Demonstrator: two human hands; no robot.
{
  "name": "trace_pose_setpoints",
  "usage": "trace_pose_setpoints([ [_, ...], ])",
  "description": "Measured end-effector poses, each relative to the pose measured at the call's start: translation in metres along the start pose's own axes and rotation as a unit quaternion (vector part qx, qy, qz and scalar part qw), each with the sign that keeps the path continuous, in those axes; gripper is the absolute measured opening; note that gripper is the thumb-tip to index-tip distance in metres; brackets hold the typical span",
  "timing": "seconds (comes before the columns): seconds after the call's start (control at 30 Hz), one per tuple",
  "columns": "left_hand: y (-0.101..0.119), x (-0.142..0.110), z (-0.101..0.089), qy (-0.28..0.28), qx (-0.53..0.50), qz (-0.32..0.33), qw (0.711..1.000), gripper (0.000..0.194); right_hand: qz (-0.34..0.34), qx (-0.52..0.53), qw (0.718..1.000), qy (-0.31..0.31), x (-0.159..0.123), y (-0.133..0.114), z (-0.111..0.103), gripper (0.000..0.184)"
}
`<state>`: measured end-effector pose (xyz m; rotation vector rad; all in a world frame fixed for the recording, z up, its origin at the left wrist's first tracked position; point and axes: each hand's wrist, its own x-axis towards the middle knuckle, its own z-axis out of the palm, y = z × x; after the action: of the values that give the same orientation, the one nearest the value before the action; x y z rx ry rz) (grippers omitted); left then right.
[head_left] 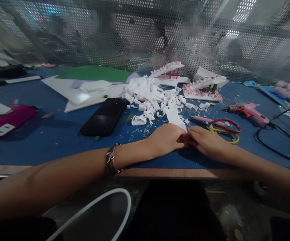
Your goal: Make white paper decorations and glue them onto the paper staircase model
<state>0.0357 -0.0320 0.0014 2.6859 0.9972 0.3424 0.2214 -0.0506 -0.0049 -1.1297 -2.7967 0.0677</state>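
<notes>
My left hand (166, 139) and my right hand (205, 140) rest side by side on the blue table (59, 137), fingertips meeting. Both are closed in a pinch on the near end of a white paper strip (175, 117) that runs away from me. Just beyond it lies a heap of curled white paper scraps (151, 97). A bracelet (111, 159) circles my left wrist.
A black phone (104, 116) lies left of the heap. Scissors (219, 126) and a pink glue gun (250, 112) with a black cord are to the right. Two white paper models (202, 87) stand at the back before a perforated screen. White and green sheets (94, 73) lie back left.
</notes>
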Motion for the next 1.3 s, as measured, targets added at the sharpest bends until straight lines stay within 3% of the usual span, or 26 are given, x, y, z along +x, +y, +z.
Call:
trace_pose_setpoints([
  [0.1, -0.002, 0.001, -0.004, 0.034, -0.001, 0.022, 0.999, 0.018, 0.015, 0.03, 0.999, 0.005, 0.007, 0.002, -0.009, 0.008],
  [0.23, -0.01, 0.009, -0.027, 0.102, -0.024, 0.008, 0.994, 0.014, 0.001, 0.076, 0.99, 0.117, 0.024, 0.01, -0.03, 0.005],
  [0.33, -0.016, 0.018, -0.047, 0.155, -0.109, -0.002, 0.982, 0.01, -0.002, 0.134, 0.974, 0.185, 0.036, 0.016, -0.044, 0.015],
  [0.43, -0.021, 0.026, -0.056, 0.159, -0.233, -0.005, 0.959, 0.012, -0.013, 0.181, 0.951, 0.249, 0.041, 0.017, -0.048, 0.015],
  [0.53, -0.023, 0.029, -0.052, 0.146, -0.342, -0.007, 0.928, 0.014, -0.017, 0.206, 0.931, 0.302, 0.039, 0.016, -0.042, 0.012],
  [0.67, -0.022, 0.026, -0.041, 0.125, -0.413, -0.021, 0.902, 0.012, -0.006, 0.221, 0.924, 0.312, 0.03, 0.015, -0.035, 0.014],
  [0.97, -0.029, 0.024, -0.027, 0.114, -0.4, -0.038, 0.909, 0.02, -0.033, 0.102, 0.945, 0.308, 0.023, 0.018, -0.033, 0.016],
  [1.17, -0.026, 0.024, -0.018, 0.134, -0.474, -0.041, 0.87, 0.022, -0.071, 0.053, 0.927, 0.363, 0.025, 0.024, -0.026, 0.011],
  [1.3, -0.025, 0.025, -0.015, 0.158, -0.465, -0.04, 0.87, 0.02, -0.062, 0.076, 0.929, 0.356, 0.026, 0.026, -0.024, 0.01],
])
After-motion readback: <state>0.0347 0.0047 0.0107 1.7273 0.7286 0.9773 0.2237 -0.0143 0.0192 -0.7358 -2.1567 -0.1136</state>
